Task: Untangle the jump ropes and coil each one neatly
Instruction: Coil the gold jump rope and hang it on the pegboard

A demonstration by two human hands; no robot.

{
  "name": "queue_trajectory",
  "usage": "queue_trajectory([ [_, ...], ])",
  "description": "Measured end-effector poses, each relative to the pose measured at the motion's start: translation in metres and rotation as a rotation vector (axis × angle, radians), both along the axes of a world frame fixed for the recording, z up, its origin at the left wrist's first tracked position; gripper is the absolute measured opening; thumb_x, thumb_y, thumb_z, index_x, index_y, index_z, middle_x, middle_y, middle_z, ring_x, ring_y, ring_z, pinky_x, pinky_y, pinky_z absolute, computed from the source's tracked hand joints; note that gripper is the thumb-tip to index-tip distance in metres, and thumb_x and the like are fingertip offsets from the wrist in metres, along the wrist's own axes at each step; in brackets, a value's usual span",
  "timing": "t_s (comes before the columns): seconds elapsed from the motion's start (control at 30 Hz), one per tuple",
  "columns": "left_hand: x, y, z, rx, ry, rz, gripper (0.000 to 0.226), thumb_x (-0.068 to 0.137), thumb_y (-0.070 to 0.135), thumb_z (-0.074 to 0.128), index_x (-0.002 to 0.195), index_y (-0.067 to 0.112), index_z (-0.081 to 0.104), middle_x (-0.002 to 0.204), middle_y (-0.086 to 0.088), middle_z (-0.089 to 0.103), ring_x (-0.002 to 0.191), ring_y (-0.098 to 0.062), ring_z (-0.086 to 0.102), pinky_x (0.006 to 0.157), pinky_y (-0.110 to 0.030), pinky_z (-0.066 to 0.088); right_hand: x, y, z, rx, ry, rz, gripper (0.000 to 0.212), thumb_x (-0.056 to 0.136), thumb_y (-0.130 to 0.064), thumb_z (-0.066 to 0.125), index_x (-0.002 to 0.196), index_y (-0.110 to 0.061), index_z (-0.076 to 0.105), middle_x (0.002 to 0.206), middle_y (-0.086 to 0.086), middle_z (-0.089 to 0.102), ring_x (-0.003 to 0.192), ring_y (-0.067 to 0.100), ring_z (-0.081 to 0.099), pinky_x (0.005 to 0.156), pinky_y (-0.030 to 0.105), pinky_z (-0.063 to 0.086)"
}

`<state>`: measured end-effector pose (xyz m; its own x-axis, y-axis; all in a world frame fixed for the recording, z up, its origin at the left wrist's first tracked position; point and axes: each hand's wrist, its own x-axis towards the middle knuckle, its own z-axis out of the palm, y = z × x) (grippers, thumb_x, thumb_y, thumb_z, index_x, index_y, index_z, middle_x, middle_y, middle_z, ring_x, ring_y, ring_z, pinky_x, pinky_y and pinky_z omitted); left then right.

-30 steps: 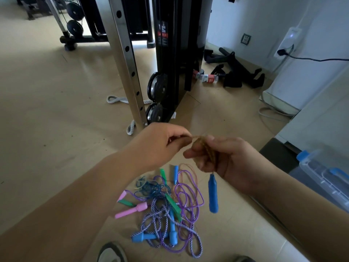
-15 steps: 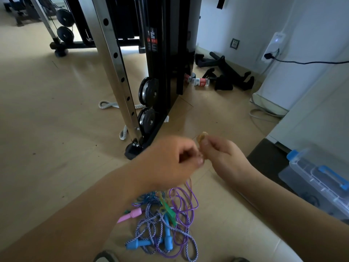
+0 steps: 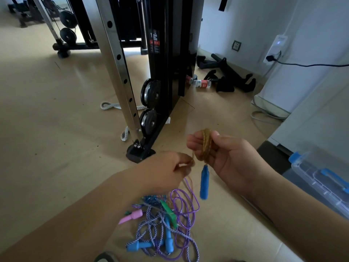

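Brown rope (image 3: pixel 205 143): your right grip (image 3: pixel 225 157) holds the coil, left grip (image 3: pixel 169 168) pinches the tail; a snag in the pile (image 3: pixel 166 230) could unwind it.

left hand (image 3: pixel 166 167) fingers (image 3: pixel 187 160) blurred where they pinch brown rope (image 3: pixel 205 144) | blue handle (image 3: pixel 204 181) blurred | rope pile (image 3: pixel 166 225) partly hidden behind left forearm | clear box (image 3: pixel 321 186) cut by right edge | shoe (image 3: pixel 105 258) cut by bottom edge | machine label (image 3: pixel 154 41) too small to read

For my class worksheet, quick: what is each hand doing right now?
Left hand: pinches the brown rope by its loose strand.
Right hand: grips the brown rope's coil.
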<state>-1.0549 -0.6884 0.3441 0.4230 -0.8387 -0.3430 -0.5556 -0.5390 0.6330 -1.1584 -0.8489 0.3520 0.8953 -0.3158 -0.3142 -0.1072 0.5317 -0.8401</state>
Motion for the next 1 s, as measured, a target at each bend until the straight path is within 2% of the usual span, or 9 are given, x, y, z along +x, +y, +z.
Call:
queue_trajectory([
  [0.17,-0.024,-0.003,0.009,0.092,0.064,-0.137,0.029,0.103,0.04,0.052,0.099,0.016,0.067,0.085,-0.008,0.074,0.06,-0.018,0.071,0.062,-0.032,0.06,0.001,-0.007,-0.016,-0.269,0.103,-0.137,0.029,0.107,-0.015,0.045,0.117,-0.003,0.069,0.11,0.012,0.077,0.108,0.028,0.072,0.1,0.042,0.054],
  [0.27,-0.022,-0.006,0.017,-0.109,-0.003,-0.098,0.022,0.1,0.035,0.058,0.087,0.018,0.066,0.074,-0.003,0.068,0.059,-0.016,0.061,0.06,-0.032,0.052,0.0,-0.004,-0.018,-0.697,0.202,-0.053,0.026,0.106,-0.027,0.051,0.116,-0.014,0.07,0.099,-0.003,0.077,0.093,0.014,0.071,0.092,0.035,0.055],
  [0.4,-0.001,-0.001,0.022,-0.414,-0.075,0.09,0.011,0.092,0.03,0.074,0.083,0.025,0.07,0.069,0.001,0.07,0.06,-0.013,0.064,0.06,-0.035,0.056,-0.003,0.003,-0.016,-0.997,0.166,0.167,0.036,0.102,-0.037,0.047,0.08,-0.018,0.069,0.07,-0.004,0.069,0.066,0.007,0.058,0.071,0.032,0.047],
  [0.47,0.011,0.006,0.022,-0.481,-0.139,0.185,0.015,0.084,0.035,0.083,0.081,0.027,0.07,0.068,0.005,0.07,0.059,-0.007,0.065,0.06,-0.031,0.057,-0.003,0.005,-0.009,-0.903,0.161,0.214,0.037,0.107,-0.03,0.046,0.087,-0.017,0.075,0.077,-0.002,0.076,0.066,0.009,0.061,0.069,0.032,0.048],
  [0.57,0.026,0.014,0.021,-0.466,-0.163,0.229,0.009,0.087,0.038,0.078,0.086,0.03,0.074,0.073,0.008,0.072,0.066,-0.007,0.068,0.067,-0.031,0.058,-0.004,0.006,0.0,-0.578,0.122,0.246,0.041,0.109,-0.02,0.042,0.099,0.003,0.074,0.095,0.013,0.079,0.073,0.023,0.065,0.066,0.034,0.048],
  [0.67,0.03,0.017,0.011,-0.353,-0.08,0.19,0.015,0.098,0.04,0.064,0.091,0.031,0.074,0.068,0.004,0.069,0.054,-0.003,0.055,0.058,-0.027,0.049,-0.003,0.011,0.005,-0.233,0.074,0.257,0.042,0.105,-0.02,0.041,0.096,0.008,0.07,0.101,0.03,0.074,0.069,0.027,0.06,0.062,0.034,0.047],
  [0.77,0.02,0.013,0.0,-0.13,-0.039,0.12,0.02,0.105,0.042,0.05,0.1,0.035,0.068,0.075,0.005,0.068,0.061,-0.003,0.059,0.066,-0.027,0.05,-0.002,0.012,0.007,0.001,0.024,0.183,0.044,0.103,-0.025,0.039,0.101,0.008,0.069,0.11,0.03,0.072,0.075,0.026,0.065,0.068,0.033,0.05],
  [0.9,-0.006,0.006,-0.005,0.063,0.069,-0.007,0.026,0.107,0.039,0.045,0.097,0.024,0.064,0.086,-0.007,0.07,0.073,-0.024,0.071,0.079,-0.04,0.06,-0.001,0.007,-0.003,-0.016,-0.004,0.052,0.041,0.106,-0.019,0.036,0.116,0.007,0.067,0.117,0.025,0.072,0.111,0.036,0.069,0.094,0.042,0.051],
  [1.0,-0.023,0.002,0.004,0.081,0.124,-0.087,0.025,0.103,0.036,0.052,0.091,0.018,0.064,0.085,-0.011,0.074,0.066,-0.021,0.074,0.073,-0.038,0.062,-0.001,0.003,-0.014,-0.306,0.075,-0.032,0.032,0.105,-0.02,0.044,0.115,-0.004,0.07,0.11,0.013,0.077,0.112,0.034,0.07,0.097,0.043,0.052],
])
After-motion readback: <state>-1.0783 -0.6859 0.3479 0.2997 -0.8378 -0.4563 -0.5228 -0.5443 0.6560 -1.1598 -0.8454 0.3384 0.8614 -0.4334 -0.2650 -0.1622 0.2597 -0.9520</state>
